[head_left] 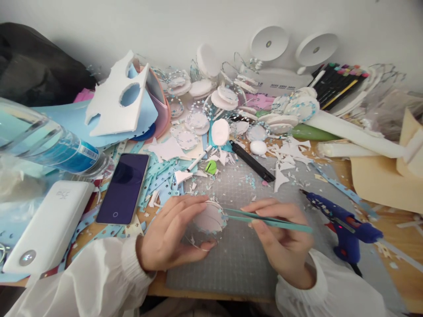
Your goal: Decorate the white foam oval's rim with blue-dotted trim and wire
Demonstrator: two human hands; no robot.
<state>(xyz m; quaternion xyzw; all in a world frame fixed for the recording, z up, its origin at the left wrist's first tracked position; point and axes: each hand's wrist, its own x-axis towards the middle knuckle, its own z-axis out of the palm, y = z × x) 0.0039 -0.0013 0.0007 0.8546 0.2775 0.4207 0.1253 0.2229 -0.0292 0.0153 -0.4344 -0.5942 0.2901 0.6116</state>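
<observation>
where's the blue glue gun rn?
Head view, right side: the blue plastic glue gun lies at the grey cutting mat's right edge, just right of the right hand holding a teal paper strip.

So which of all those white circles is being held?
The white circle in the left hand, above the grey mat; the others lie piled farther back.

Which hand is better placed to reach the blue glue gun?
Probably the right hand: the blue glue gun lies beside it, though it holds the teal strip. The left hand holds the white disc.
</observation>
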